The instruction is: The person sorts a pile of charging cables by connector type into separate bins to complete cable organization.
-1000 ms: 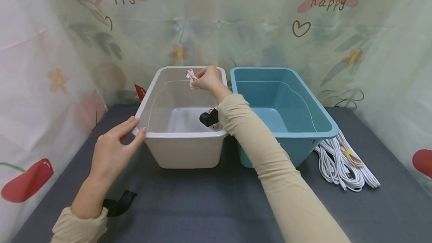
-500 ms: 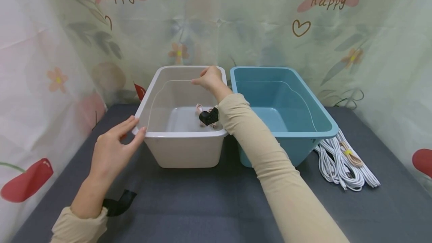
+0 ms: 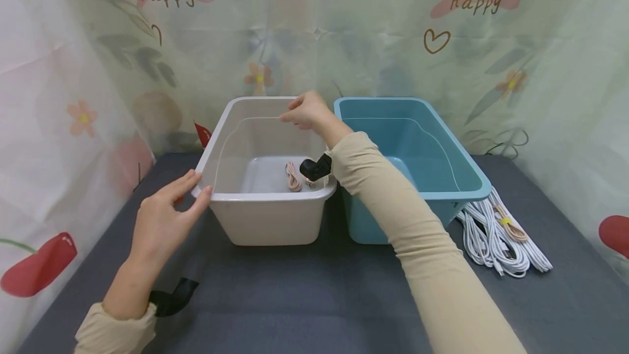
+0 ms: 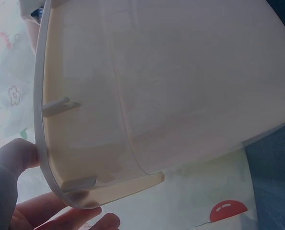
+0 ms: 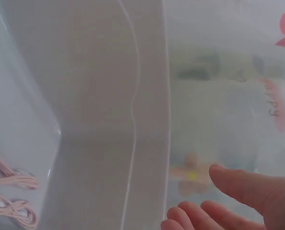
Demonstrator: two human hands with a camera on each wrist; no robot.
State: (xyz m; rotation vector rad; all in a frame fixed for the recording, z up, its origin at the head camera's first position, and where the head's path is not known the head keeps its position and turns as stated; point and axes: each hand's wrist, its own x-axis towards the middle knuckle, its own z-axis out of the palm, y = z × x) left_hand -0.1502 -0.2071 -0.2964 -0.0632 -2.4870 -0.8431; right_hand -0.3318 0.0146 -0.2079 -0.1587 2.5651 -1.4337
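A white plastic bin [image 3: 270,222] stands in the middle of the table. My left hand [image 3: 164,214] holds its near left corner, thumb on the front rim and fingers along the left rim; the left wrist view shows the thumb [image 4: 18,153] against the lip. Above the bin's right side hovers my right hand [image 3: 312,113]; thumb and fingers are apart with nothing between them in the right wrist view. On the bin floor lies a bundled pink cable [image 3: 293,177]. A second pink cable [image 5: 14,210] lies beside it, partly hidden by the right wrist's black strap in the head view.
A blue bin [image 3: 462,196] stands just right of the white one. Bundled white cables [image 3: 493,239], with a beige cable [image 3: 511,228] among them, lie on the dark tablecloth [image 3: 295,299] at the right. A patterned curtain [image 3: 373,31] hangs behind and at the sides.
My right hand let go of a pink cable, which dropped to the white bin's floor. The right forearm has since shifted slightly to the right. My left hand stays on the corner.
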